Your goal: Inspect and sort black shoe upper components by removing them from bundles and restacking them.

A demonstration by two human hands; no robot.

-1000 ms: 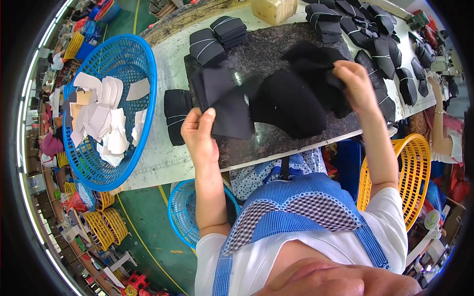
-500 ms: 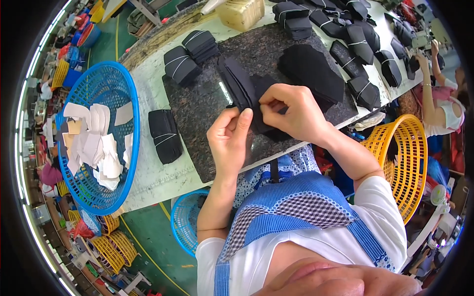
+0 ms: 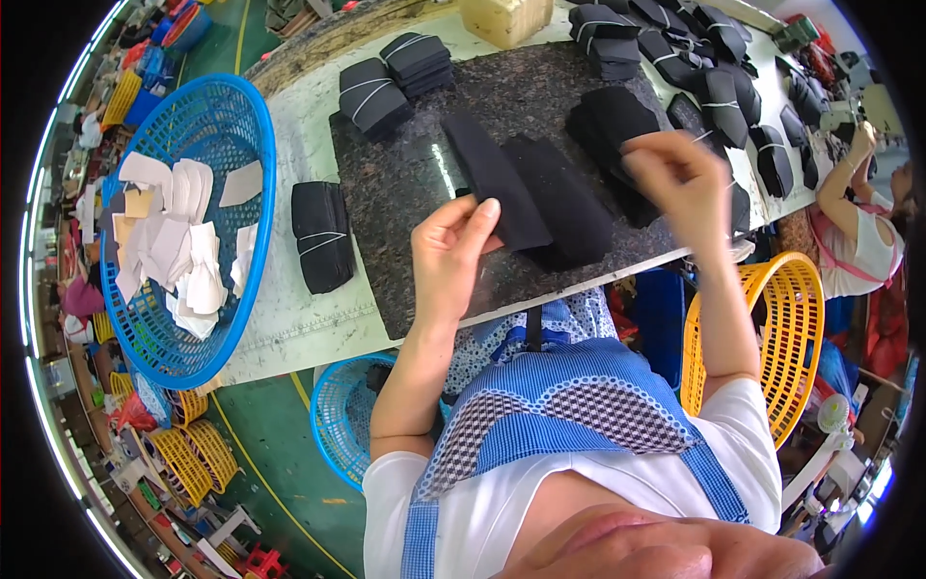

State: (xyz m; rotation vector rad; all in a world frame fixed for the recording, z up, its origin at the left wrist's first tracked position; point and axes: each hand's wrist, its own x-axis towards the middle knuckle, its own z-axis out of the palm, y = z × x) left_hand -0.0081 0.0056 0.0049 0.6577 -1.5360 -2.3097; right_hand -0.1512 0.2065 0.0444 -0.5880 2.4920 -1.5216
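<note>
Strip of black material (image 3: 500, 181) is at two o'clock from my left hand (image 3: 451, 243), which pinches its edge, nearly closed. My right hand (image 3: 683, 181) is half curled, blurred; I cannot tell its hold. Black stack (image 3: 610, 125) lies at its ten o'clock.

The left hand (image 3: 458, 241) pinched the near end of a black strip (image 3: 492, 179) above a speckled dark slab (image 3: 386, 222) on the pale desk (image 3: 289, 333). A second black piece (image 3: 571, 207) lay just beside it. The right hand (image 3: 680, 183), blurred, was near a black stack (image 3: 610, 121). A tied black bundle (image 3: 322, 236) lay between the slab and a blue basket (image 3: 269, 193).
</note>
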